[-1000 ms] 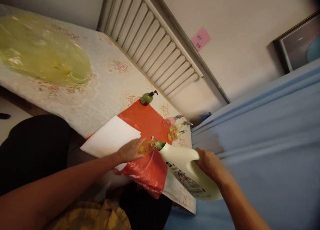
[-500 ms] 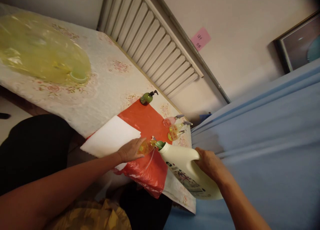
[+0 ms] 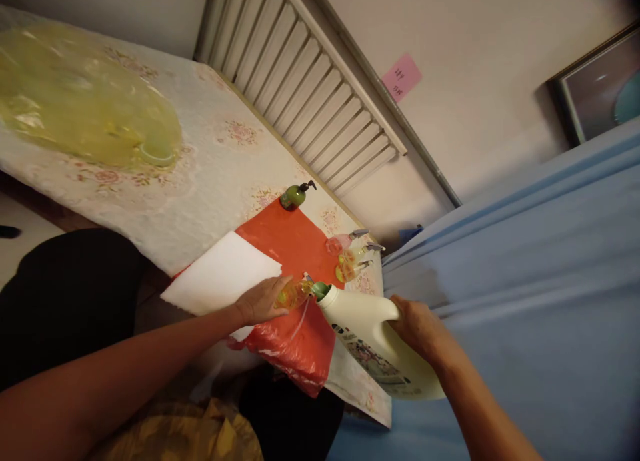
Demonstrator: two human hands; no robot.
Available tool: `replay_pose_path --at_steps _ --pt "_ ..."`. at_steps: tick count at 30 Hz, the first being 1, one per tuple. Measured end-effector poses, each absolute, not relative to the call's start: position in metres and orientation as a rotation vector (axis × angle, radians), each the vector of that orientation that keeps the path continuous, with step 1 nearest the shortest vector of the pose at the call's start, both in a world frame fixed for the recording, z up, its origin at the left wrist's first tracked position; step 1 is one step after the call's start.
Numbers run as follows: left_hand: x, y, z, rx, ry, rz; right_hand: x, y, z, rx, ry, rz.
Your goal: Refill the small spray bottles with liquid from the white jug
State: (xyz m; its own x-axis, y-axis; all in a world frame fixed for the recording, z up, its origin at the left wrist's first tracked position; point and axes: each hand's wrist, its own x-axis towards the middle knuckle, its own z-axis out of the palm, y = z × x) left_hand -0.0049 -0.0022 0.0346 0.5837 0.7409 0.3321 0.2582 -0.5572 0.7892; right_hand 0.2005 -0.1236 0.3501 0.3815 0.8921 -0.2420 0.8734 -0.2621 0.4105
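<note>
My right hand (image 3: 417, 327) grips the handle of a large white jug (image 3: 373, 341), which is tilted so its green spout meets a small clear bottle (image 3: 294, 293) of yellow liquid. Around that small bottle my left hand (image 3: 260, 301) is closed, holding it over a red plastic sheet (image 3: 290, 247). A white foam sheet (image 3: 220, 274) lies under my left wrist. Three small pump bottles (image 3: 350, 254) stand at the red sheet's far edge, and a green pump bottle (image 3: 295, 195) stands at its far corner.
The table carries a flowered cloth (image 3: 210, 174). A yellow-green plastic bag (image 3: 80, 107) lies at its far left. A white radiator (image 3: 310, 94) runs along the wall behind. Blue fabric (image 3: 525, 281) fills the right side. A pink note (image 3: 401, 77) is stuck to the wall.
</note>
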Motion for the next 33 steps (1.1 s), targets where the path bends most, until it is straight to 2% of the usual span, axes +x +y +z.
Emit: replay_pose_path --at_steps 33 --pt "-0.0053 -0.0023 0.0373 2.081 0.787 0.869 0.1956 -0.1224 0.3526 2.155 1.512 0.055"
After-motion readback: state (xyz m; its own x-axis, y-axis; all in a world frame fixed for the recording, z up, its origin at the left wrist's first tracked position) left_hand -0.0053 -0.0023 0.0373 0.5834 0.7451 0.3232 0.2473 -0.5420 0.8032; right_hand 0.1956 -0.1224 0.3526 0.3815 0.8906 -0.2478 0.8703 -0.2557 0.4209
